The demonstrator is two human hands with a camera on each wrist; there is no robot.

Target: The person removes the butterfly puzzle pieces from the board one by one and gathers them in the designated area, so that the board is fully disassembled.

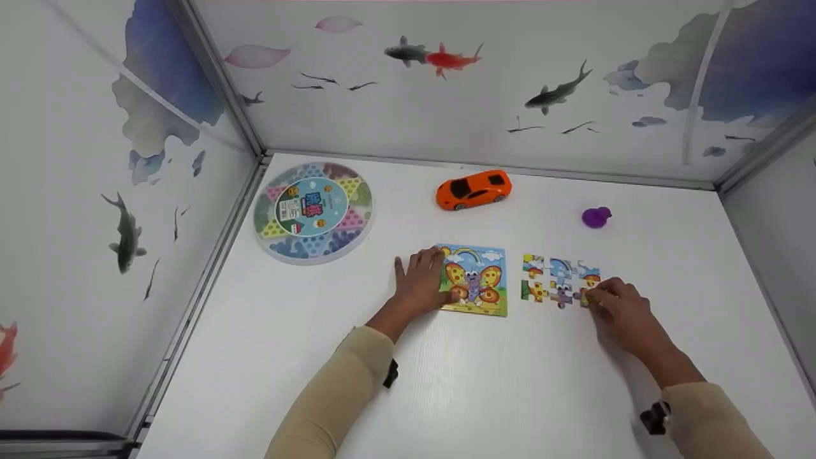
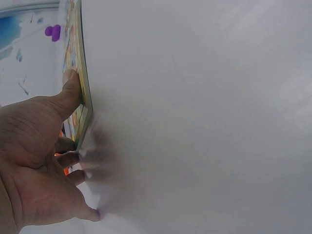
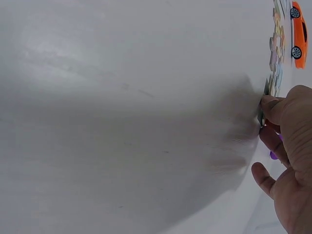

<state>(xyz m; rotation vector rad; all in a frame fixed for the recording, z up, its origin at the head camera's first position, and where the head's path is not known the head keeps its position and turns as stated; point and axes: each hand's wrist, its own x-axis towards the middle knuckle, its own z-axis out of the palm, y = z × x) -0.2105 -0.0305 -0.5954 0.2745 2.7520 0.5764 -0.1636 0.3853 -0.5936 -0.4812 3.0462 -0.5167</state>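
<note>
My left hand (image 1: 417, 284) rests on the left side of a square butterfly puzzle board (image 1: 481, 280). Its thumb (image 2: 72, 90) presses the board's face, while the other fingers spread along the edge and onto the table. To the right lie two rows of jigsaw pieces (image 1: 561, 268), joined or set close together, with part of the same butterfly picture. At the right end of the lower row, my right hand (image 1: 628, 315) pinches a puzzle piece (image 1: 584, 298) between thumb and fingers. In the right wrist view that piece is tilted at the fingertips, and its face is mostly hidden.
A round Chinese checkers box (image 1: 312, 213) lies at the back left. Behind the board stands an orange toy car (image 1: 473, 190), and a purple rubber duck (image 1: 596, 217) sits at the back right. Printed panels with fish wall in the white table (image 1: 440, 395).
</note>
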